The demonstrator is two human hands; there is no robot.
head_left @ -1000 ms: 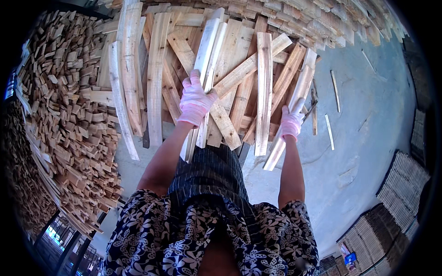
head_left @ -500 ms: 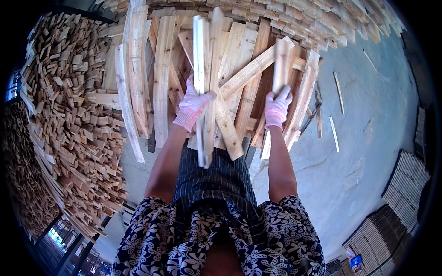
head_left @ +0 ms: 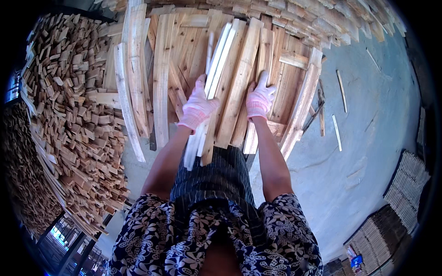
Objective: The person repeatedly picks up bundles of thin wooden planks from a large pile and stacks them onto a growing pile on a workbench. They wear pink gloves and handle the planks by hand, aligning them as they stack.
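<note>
My left hand, in a white and pink knit glove, is closed around a small bundle of narrow wooden slats. They slant up and away, their near ends reaching over my dark striped apron. Right of that bundle lies a wider wooden plank. My right hand, gloved alike, is closed on the near end of a wooden slat that points away from me. Part of its grip is hidden behind the glove. Under both hands spreads a layer of planks on a wooden surface.
Longer boards lean at the left of the work surface. Beyond them rises a big heap of short wood pieces. Stacked planks line the far side. Loose sticks lie on the grey floor; bundled slats stand at the right.
My right hand has moved left with its slat, nearer my left hand. The slats in my left hand now tilt to the right, and the crossing planks in the middle no longer lie diagonally.
</note>
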